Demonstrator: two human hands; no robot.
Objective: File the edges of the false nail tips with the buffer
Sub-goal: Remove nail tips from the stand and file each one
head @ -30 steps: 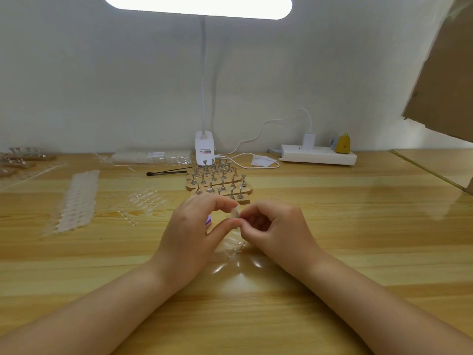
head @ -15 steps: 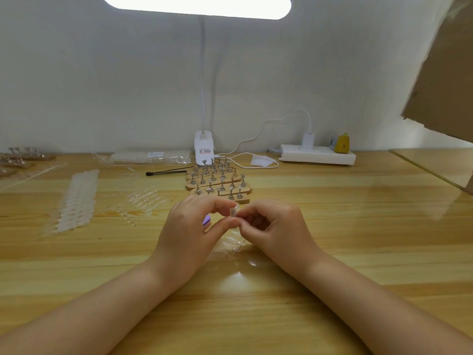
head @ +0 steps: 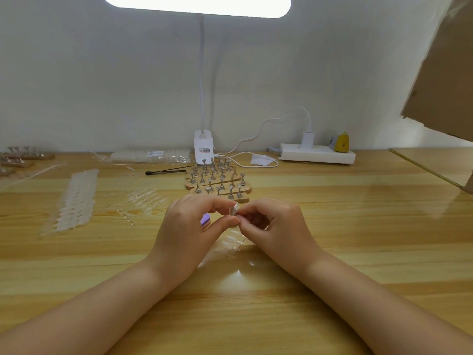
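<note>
Both hands meet over the middle of the wooden table. My left hand (head: 189, 226) pinches a small clear false nail tip (head: 234, 209) between thumb and forefinger, and a purple buffer block (head: 205, 220) shows inside its palm. My right hand (head: 271, 221) has its fingers curled and its fingertips pinch the same nail tip from the right. A clear strip of nail tips (head: 231, 243) lies on the table just below the hands.
Wooden stands with metal nail holders (head: 217, 180) sit just behind the hands. Strips of nail tips (head: 74, 198) and loose clear tips (head: 143, 196) lie to the left. A lamp base (head: 203, 147), a black brush (head: 166, 171) and a power strip (head: 317, 155) line the back.
Both hands have stayed together on the nail tip with only slight finger shifts. Nothing else on the table has moved.
</note>
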